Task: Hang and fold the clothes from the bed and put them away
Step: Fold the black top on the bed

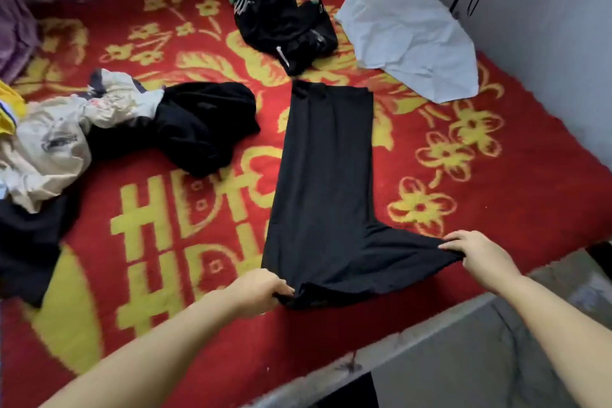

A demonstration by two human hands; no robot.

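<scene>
red and yellow patterned bed (496, 195) filling the frame, grey walls behind. black garment (324, 175) laid flat at centre, near edge pulled taut. left hand (261, 288) pinching the lower corner, right hand (470, 252) gripping the flared corner at lower right. soft, light, limp fabric by the look; best held at corners or hem. other clothes lying crumpled at left and top.

Cut off and hidden
The clothes pile (43, 142) ran off the left edge; the left hand's (261, 291) fingertips were tucked under the black garment (324, 182).
</scene>
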